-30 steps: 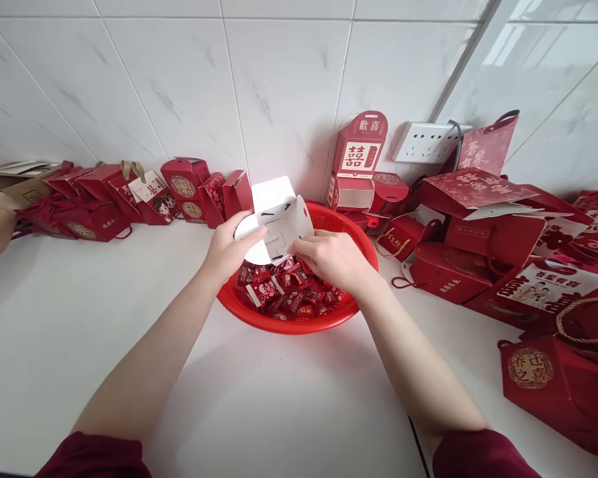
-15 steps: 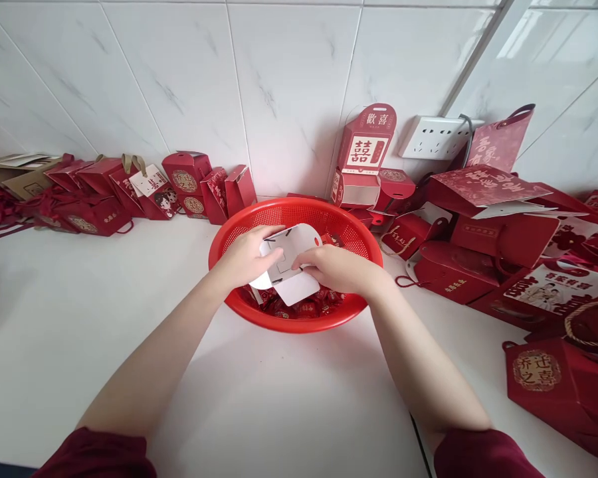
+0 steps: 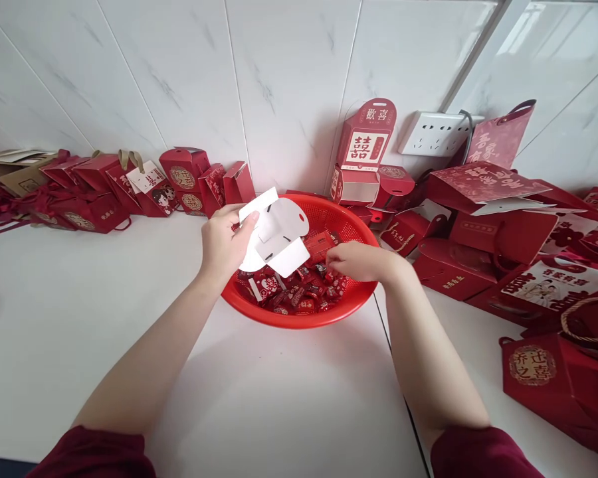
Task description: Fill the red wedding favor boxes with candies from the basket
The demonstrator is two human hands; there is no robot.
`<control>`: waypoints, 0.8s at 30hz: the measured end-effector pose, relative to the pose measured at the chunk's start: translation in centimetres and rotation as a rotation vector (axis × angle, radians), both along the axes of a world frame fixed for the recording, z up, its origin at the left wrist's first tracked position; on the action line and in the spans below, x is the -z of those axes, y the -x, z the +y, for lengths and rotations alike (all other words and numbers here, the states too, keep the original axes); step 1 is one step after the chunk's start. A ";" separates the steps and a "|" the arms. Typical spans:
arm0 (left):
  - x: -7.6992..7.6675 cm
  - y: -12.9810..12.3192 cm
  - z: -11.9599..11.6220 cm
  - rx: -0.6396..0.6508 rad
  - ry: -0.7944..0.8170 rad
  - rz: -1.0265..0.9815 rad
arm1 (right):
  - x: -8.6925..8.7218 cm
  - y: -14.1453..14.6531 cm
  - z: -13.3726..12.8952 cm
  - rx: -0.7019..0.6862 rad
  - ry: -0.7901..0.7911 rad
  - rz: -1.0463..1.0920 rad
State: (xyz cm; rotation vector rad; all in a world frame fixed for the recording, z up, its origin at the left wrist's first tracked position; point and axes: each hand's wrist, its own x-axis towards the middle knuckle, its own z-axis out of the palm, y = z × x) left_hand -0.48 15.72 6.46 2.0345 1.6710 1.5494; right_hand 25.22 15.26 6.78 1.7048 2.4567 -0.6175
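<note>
The paper box [image 3: 282, 229], flaps spread and white faces showing, is tilted above the left part of a red basket [image 3: 299, 322]. The left hand [image 3: 224, 240] grasps its left edge, thumb pressed on the white surface. The right hand [image 3: 356, 261] is in the basket's right side, apart from the box, with fingers curled down at the wrapped sweets [image 3: 303, 293]; whether it pinches one cannot be told. Behind the basket, a tall red box [image 3: 366, 147] leans near a white power strip [image 3: 436, 135] by the tiled wall [image 3: 289, 73].
</note>
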 end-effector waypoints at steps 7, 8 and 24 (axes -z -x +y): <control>0.7 0.2 0.8 0.082 0.113 -0.052 | 1.1 1.6 0.7 0.001 0.135 -0.133; 0.8 0.2 0.8 0.085 0.116 -0.058 | 1.1 1.7 0.7 0.004 0.141 -0.150; 0.7 0.2 0.6 0.133 0.126 -0.120 | -0.2 0.0 -0.3 -0.100 0.039 -0.082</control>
